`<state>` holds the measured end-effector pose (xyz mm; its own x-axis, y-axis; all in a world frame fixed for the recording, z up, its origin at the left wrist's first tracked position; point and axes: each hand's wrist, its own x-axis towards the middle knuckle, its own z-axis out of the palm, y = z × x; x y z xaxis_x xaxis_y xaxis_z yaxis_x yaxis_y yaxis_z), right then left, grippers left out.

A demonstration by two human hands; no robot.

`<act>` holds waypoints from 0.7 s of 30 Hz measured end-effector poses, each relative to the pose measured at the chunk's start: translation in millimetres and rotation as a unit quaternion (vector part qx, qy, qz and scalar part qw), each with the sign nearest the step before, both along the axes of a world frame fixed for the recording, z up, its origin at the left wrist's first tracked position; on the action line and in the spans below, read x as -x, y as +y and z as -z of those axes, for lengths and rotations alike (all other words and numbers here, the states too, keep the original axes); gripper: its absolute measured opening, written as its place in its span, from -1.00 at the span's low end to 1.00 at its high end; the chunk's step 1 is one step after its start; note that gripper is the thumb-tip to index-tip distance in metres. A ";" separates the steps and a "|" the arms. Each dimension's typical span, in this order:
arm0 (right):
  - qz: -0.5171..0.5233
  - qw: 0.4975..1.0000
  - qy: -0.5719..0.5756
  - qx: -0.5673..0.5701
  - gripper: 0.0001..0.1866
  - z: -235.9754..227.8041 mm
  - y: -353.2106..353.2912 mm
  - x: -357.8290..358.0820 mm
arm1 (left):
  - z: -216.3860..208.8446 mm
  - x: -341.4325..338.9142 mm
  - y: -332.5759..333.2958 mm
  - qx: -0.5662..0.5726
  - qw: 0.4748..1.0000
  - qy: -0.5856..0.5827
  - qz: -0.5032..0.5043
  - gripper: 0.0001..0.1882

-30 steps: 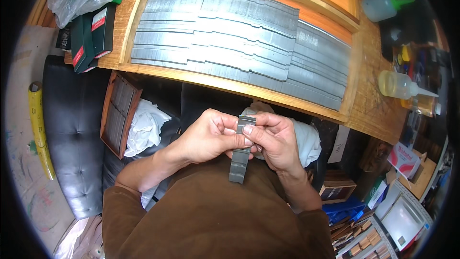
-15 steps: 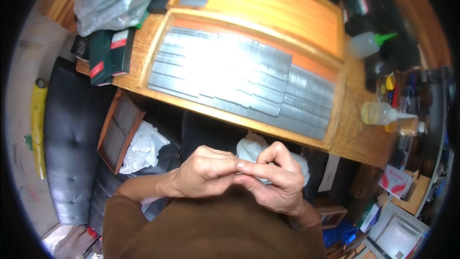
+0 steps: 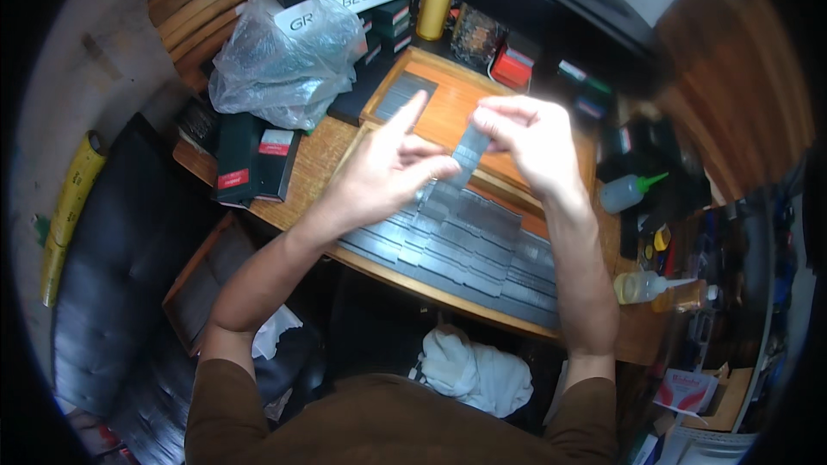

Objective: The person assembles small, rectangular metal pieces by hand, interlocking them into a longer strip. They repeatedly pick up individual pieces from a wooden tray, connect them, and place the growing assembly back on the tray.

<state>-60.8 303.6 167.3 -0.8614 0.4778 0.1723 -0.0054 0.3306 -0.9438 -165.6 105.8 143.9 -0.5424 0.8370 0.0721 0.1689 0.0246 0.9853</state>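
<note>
A narrow strip of thin grey metal pieces (image 3: 468,151) hangs tilted from my right hand (image 3: 538,142), pinched near its upper end between thumb and fingers. My left hand (image 3: 383,168) is beside it, index finger stretched out and the other fingers apart. Its thumb tip is at the strip's left edge; whether it presses on it, I cannot tell. Below both hands, overlapping rows of similar grey metal pieces (image 3: 469,245) lie in a shallow wooden tray (image 3: 413,286). Behind it is a second wooden tray (image 3: 461,95) with a small grey block of pieces (image 3: 401,93) in its left corner.
On the desk's left are dark boxes (image 3: 245,159) and a clear plastic bag (image 3: 289,60). Squeeze bottles (image 3: 622,194) (image 3: 639,287) stand at the right. A framed case (image 3: 202,284) rests on the black seat (image 3: 112,293); a white cloth (image 3: 474,370) lies below the desk edge.
Both hands have risen from in front of my body to above the trays and moved apart. The grey strip now shows in my right hand. The view has shifted, showing more of the desk's back.
</note>
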 end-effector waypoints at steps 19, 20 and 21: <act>0.066 0.972 -0.164 0.152 -0.81 98.4 88.4 146.8 | 68.2 73.7 19.6 0.024 0.868 0.472 0.150 -0.44; 0.073 0.971 -0.184 0.132 -0.82 98.6 87.6 150.2 | 70.3 74.3 25.5 0.027 0.864 0.478 0.157 -0.43; 0.082 0.969 -0.204 0.110 -0.83 97.1 87.7 153.0 | 71.7 75.0 31.7 0.029 0.859 0.484 0.164 -0.41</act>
<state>-213.9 391.3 70.2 -0.7454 0.6009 -0.2887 0.4188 0.0851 -0.9041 -240.6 137.5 72.2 0.0147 0.9507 0.3097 0.9158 -0.1371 0.3776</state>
